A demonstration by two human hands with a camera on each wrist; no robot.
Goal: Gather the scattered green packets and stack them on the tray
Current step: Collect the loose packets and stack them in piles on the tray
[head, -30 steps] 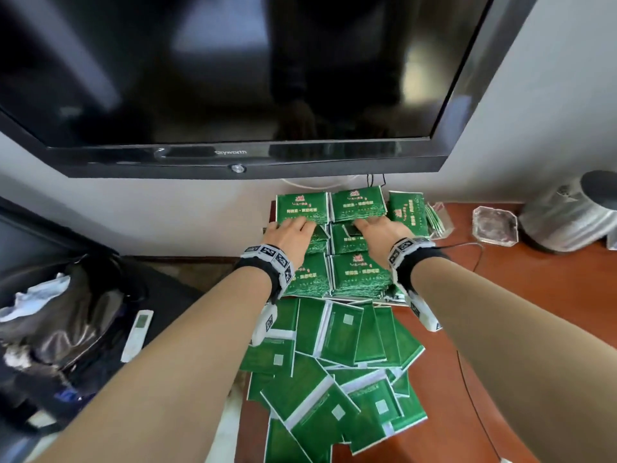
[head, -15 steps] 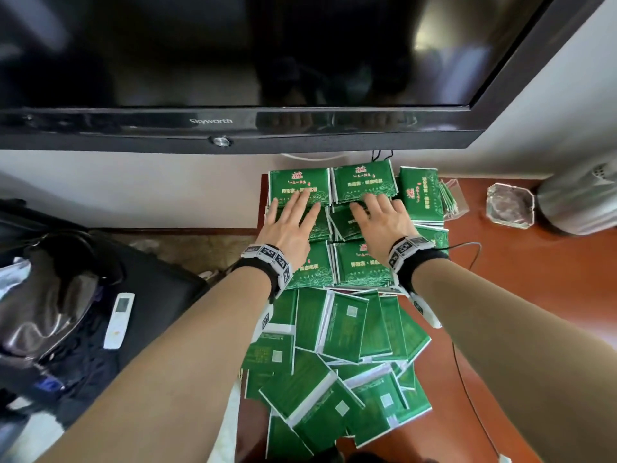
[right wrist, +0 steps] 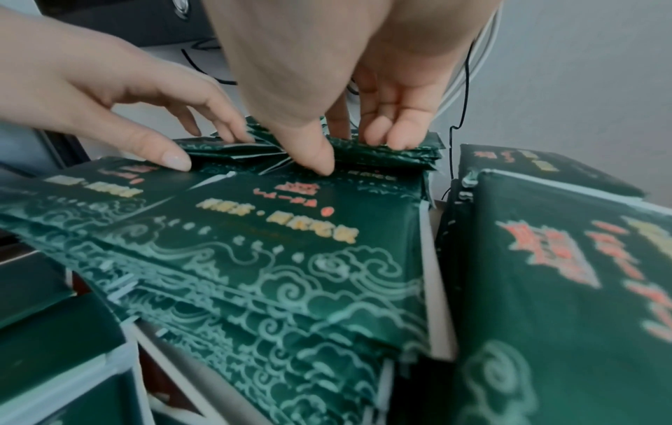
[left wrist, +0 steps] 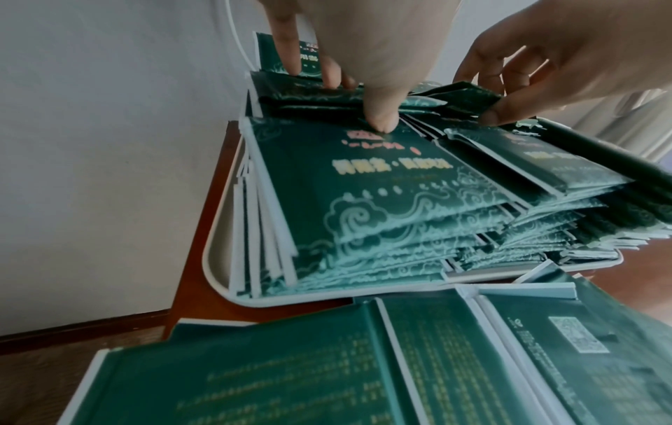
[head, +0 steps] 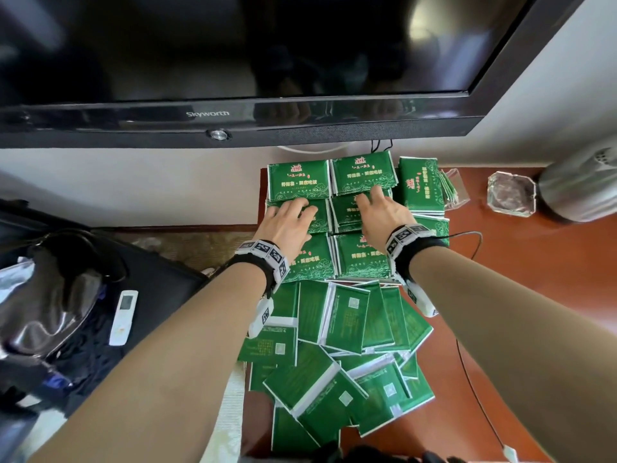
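Nearest to the person, behind both wrists, a loose heap of green packets (head: 337,355) lies on the red-brown table (head: 521,295), most of them back side up, overlapping each other at different angles. A thin black cable (head: 467,372) runs over the table on the right of this heap.

Just in front of the heap is the white tray (left wrist: 214,253), and on it the packets stand in neat stacks (head: 362,259), front side up. Both hands are over the middle row of these stacks.

The left hand (head: 287,223) lies with straight fingers on the left middle stack; in the left wrist view its thumb tip (left wrist: 380,122) presses at the far edge of the nearer stack. It grips nothing. The right hand (head: 384,217) is just beside it, on the right middle stack (right wrist: 382,152). Its fingers bend down over the far edge of this stack and the thumb presses at the near edge, so it seems to hold the top packets between them.

Beyond the fingertips two more stacks stand against the wall. To the right of the right hand there is one more stack (head: 422,185), turned sideways. Farther right I see a glass ashtray (head: 510,193) and a grey round appliance (head: 581,182). Above everything hangs a black television (head: 233,61). Left of the left arm, lower down, a white remote control (head: 123,317) lies on a dark bag (head: 66,295).
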